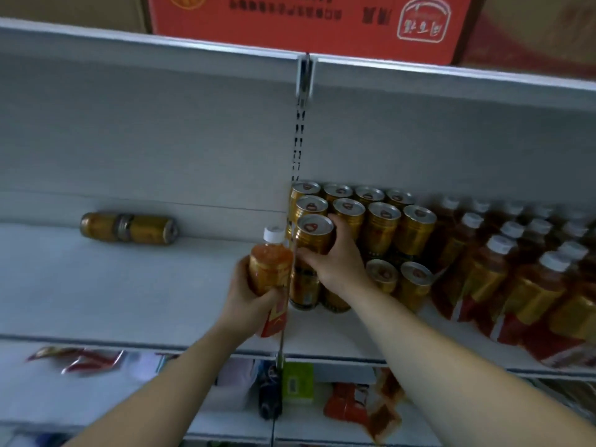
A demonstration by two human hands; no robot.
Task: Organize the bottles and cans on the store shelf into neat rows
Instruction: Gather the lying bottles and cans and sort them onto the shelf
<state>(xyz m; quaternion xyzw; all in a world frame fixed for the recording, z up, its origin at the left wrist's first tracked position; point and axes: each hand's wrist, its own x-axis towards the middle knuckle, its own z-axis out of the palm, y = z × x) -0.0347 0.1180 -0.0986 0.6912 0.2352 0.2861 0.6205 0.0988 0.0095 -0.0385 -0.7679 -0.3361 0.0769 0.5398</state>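
My left hand [246, 293] grips an orange-drink bottle [270, 269] with a white cap, held upright above the white shelf [129, 291]. My right hand [335, 259] wraps round a gold can [314, 232] that sits on top of another can at the left front of a stacked block of gold cans [382, 221]. Two gold cans [129, 228] lie on their sides, end to end, at the back left of the shelf. Rows of white-capped tea bottles [516, 269] stand to the right of the cans.
A red carton [306, 24] sits on the shelf above. A slotted metal upright [300, 130] splits the back wall. Snack packets [80, 358] and a green box [298, 382] lie on the shelf below.
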